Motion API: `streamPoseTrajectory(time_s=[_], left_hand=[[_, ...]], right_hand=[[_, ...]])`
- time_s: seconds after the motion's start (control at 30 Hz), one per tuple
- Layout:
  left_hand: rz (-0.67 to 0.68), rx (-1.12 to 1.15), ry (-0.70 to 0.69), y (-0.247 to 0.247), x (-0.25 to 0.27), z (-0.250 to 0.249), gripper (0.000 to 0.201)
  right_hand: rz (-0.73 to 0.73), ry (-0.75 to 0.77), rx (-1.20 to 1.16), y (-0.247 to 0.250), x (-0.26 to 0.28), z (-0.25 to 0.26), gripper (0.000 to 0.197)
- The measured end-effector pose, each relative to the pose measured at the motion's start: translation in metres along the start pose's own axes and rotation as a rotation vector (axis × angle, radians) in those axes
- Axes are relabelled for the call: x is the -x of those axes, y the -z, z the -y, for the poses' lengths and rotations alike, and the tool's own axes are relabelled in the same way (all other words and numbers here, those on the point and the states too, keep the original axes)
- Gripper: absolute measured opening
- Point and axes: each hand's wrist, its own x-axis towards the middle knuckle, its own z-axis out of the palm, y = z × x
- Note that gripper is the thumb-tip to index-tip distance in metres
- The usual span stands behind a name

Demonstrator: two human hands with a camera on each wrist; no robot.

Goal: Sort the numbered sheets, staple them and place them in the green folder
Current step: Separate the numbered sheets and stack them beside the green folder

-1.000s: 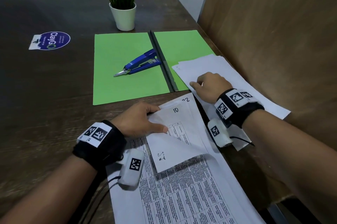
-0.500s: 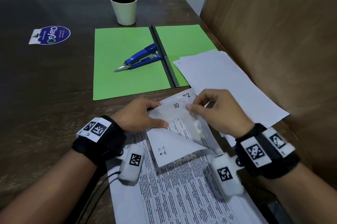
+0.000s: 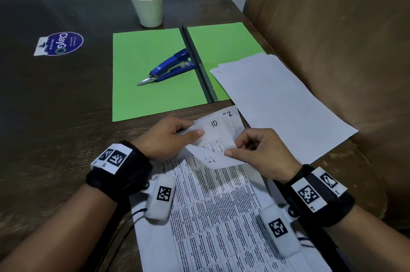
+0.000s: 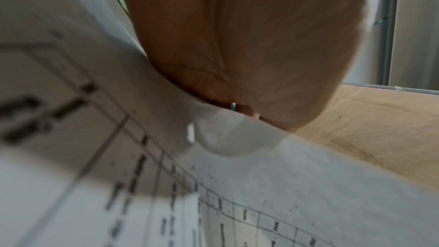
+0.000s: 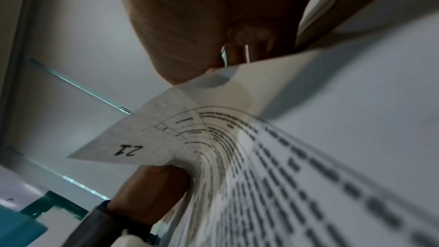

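The stack of printed sheets (image 3: pixel 213 216) lies on the bench (image 3: pixel 55 116) under both wrists, its long axis running from the person toward the folder; its near end is cut off by the bottom of the head view. The left hand (image 3: pixel 168 136) grips the far left corner of the sheet marked 10 (image 3: pixel 214 124), thumb on top, fingers hidden beneath the paper. The right hand (image 3: pixel 259 152) pinches a folded-back corner (image 3: pixel 210 158) of a sheet between thumb and curled fingers; the right wrist view shows the number 21 (image 5: pixel 128 150) on that corner. In the head view the writing on the fold is too faint to read. A sheet beneath shows a partly covered "2" (image 3: pixel 228 114) past the hands. Both wrist views are blurred and largely filled by palm and paper.

The green folder (image 3: pixel 153 72) lies open and flat beyond the hands, its dark spine (image 3: pixel 197 65) pointing away from the person. A blue stapler (image 3: pixel 168 67) rests on its left leaf, metal tip toward the left hand. A pile of blank-side sheets (image 3: pixel 277 98) lies beyond the right hand, overlapping the folder's right leaf and overhanging the bench's right edge beside a brown panel (image 3: pixel 332 39). Bare bench lies left of the left hand. A potted plant (image 3: pixel 148 3) and a sticker (image 3: pixel 60 43) sit farther off.
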Motion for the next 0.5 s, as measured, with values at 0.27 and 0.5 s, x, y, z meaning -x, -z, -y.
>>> streamPoseTrajectory(time_s=[0.27,0.5], left_hand=[[-0.010,0.013,-0.022,0.0010,-0.0007,0.0017,0.041],[-0.013,-0.024,-0.031,0.0027,-0.0003,0.0030,0.038]], right_hand=[[-0.020,0.010,-0.058,-0.0024,-0.0056,0.0045,0.018],[-0.011,0.046,0.046,-0.0021,-0.0052,0.0023,0.020]])
